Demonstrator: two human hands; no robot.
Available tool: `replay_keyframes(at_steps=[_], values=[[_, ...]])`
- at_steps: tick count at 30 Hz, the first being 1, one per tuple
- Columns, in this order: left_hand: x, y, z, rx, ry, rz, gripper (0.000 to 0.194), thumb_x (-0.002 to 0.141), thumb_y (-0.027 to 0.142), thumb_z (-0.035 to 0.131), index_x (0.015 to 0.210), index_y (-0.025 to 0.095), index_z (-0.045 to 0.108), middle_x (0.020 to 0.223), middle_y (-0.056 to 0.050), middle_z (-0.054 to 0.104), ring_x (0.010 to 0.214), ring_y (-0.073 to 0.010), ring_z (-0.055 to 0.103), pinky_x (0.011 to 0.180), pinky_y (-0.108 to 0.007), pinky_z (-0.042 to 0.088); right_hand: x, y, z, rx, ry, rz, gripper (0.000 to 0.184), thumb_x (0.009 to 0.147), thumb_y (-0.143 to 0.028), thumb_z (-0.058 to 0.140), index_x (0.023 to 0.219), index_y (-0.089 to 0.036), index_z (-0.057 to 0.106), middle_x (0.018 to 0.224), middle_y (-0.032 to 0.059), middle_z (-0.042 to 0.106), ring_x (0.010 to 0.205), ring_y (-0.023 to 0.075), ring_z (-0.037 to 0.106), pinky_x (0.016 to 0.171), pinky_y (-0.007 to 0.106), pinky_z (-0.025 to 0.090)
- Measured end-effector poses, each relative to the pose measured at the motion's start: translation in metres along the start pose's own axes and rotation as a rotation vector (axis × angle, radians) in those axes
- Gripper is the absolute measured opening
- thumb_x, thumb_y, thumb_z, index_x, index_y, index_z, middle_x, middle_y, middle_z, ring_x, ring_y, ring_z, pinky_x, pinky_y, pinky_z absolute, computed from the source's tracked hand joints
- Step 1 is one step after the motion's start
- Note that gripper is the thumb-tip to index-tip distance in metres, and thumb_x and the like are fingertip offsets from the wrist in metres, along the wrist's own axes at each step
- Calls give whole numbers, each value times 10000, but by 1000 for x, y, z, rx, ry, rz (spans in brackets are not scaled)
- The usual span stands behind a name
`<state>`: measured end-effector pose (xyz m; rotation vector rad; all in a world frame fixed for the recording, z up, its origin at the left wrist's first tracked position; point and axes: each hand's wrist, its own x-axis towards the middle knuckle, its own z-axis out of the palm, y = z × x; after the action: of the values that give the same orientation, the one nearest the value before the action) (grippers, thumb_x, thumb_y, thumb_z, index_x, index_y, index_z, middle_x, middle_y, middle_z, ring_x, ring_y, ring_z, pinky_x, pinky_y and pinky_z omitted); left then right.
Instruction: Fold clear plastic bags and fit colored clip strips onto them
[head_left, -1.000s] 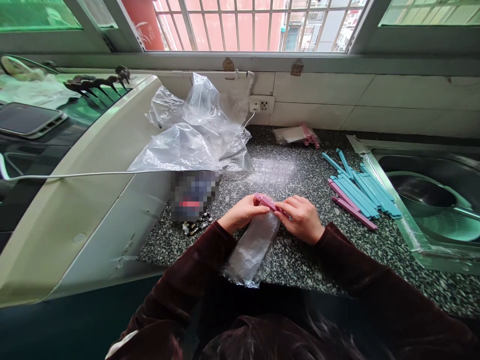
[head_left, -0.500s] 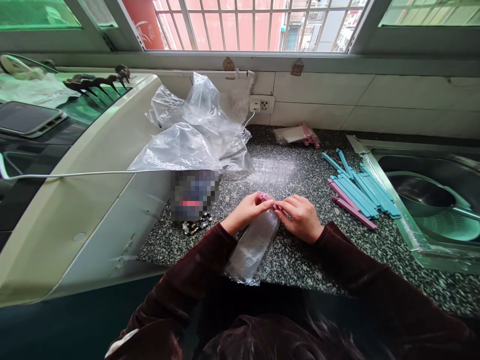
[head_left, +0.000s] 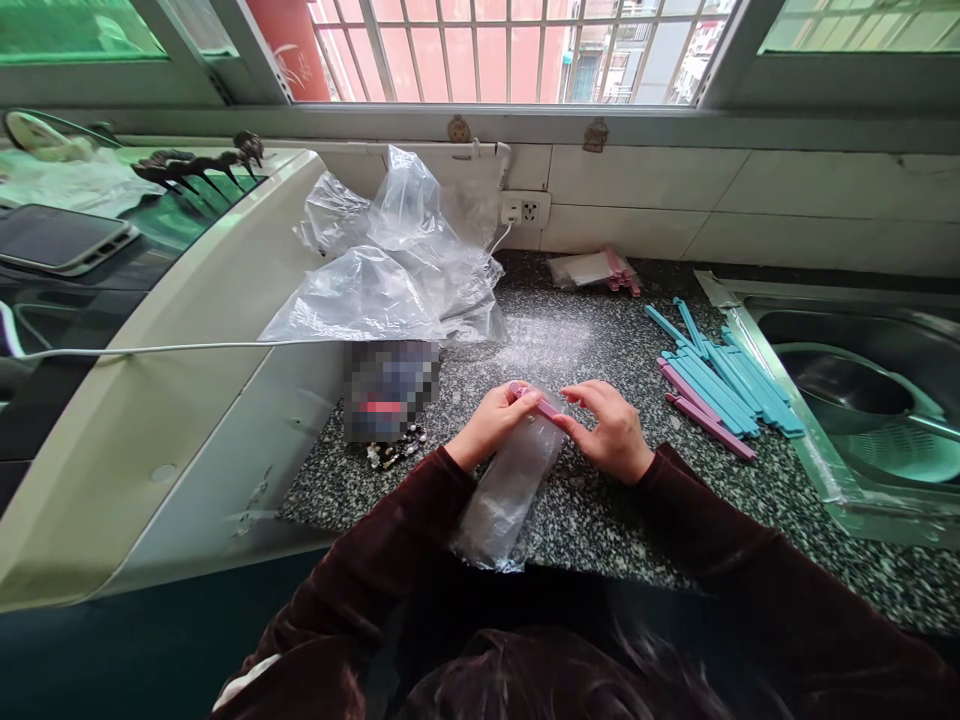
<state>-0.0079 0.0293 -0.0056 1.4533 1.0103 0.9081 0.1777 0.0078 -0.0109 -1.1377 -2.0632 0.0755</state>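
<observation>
A clear plastic bag (head_left: 504,500) hangs toward me from a pink bag-sealing clip (head_left: 545,406) set across its top. My left hand (head_left: 491,425) is closed on the clip's left end, thumb on top. At the right end, my right hand (head_left: 609,430) has its thumb against or very near the clip, with the index finger raised apart from it. Whether that thumb presses on the clip I cannot tell. To the right of my hands lie several blue sealing clips (head_left: 720,380) and a few pink clips (head_left: 711,425) in a loose pile.
Crumpled clear plastic bags (head_left: 397,270) lie at the back left, above a blurred dark packet (head_left: 390,390). A small bag with pink clips (head_left: 596,270) rests by the wall. The sink (head_left: 847,400) holds a pan. A white cable (head_left: 187,347) crosses the left side.
My right hand has loosened: its index finger has lifted from the clip and the fingers have spread. The clip's right end shows more now. My left hand keeps its hold.
</observation>
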Motion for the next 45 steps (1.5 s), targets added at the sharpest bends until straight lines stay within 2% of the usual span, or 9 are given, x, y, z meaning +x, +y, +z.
replay_keyframes(at_steps=[2, 4, 7, 11, 16, 18, 29, 45], values=[[-2, 2, -1, -7, -24, 31, 309, 781, 420, 548, 790, 118, 615, 774, -52, 639, 754, -160, 565, 733, -285, 444, 2, 2, -3, 145, -66, 138, 311, 816, -442, 581, 964, -173, 628, 858, 72, 674, 787, 187, 605, 713, 327, 497], [-3, 4, -2, -10, -46, 72, 344, 781, 448, 549, 815, 114, 623, 798, -61, 650, 764, -164, 576, 738, -286, 449, 3, 3, -5, 284, -194, 235, 297, 806, -453, 577, 914, -183, 641, 828, 52, 683, 723, 168, 608, 666, 307, 498], [-4, 6, -3, 19, -67, 143, 366, 795, 462, 533, 855, 113, 628, 845, -75, 666, 798, -173, 594, 757, -287, 457, 4, 4, -7, 406, -302, 287, 258, 808, -423, 561, 781, -181, 645, 728, 26, 672, 642, 141, 586, 618, 275, 480], [-4, 9, -4, 173, -47, 202, 319, 816, 421, 526, 870, 124, 630, 840, -71, 670, 787, -173, 596, 746, -287, 458, 3, 4, -7, 398, -245, 272, 239, 785, -403, 583, 718, -180, 634, 690, 24, 657, 631, 140, 574, 618, 275, 470], [-3, 9, -7, 381, 131, 233, 209, 767, 362, 627, 737, 155, 624, 741, -40, 632, 724, -156, 558, 704, -275, 438, 1, 6, -6, 349, -191, 252, 215, 788, -392, 594, 723, -192, 638, 703, 28, 660, 653, 152, 586, 635, 293, 474], [-1, 8, -9, 430, 162, 253, 189, 753, 340, 654, 689, 166, 617, 714, -29, 614, 725, -156, 545, 716, -278, 431, 0, 6, -5, 326, -172, 242, 206, 789, -385, 597, 715, -196, 635, 703, 28, 660, 655, 152, 581, 635, 295, 470], [5, 1, -12, 531, 62, 143, 128, 690, 278, 728, 677, 161, 677, 691, -15, 591, 732, -159, 498, 736, -287, 402, -2, 18, -2, 228, -175, 267, 124, 760, -298, 600, 709, -188, 620, 690, 25, 644, 652, 153, 558, 609, 282, 438], [4, 0, -12, 519, 53, 133, 183, 706, 338, 707, 630, 175, 673, 666, -11, 588, 737, -162, 493, 734, -288, 399, -1, 19, -1, 207, -193, 246, 139, 776, -308, 581, 708, -196, 628, 672, 19, 643, 625, 143, 541, 588, 274, 421]])
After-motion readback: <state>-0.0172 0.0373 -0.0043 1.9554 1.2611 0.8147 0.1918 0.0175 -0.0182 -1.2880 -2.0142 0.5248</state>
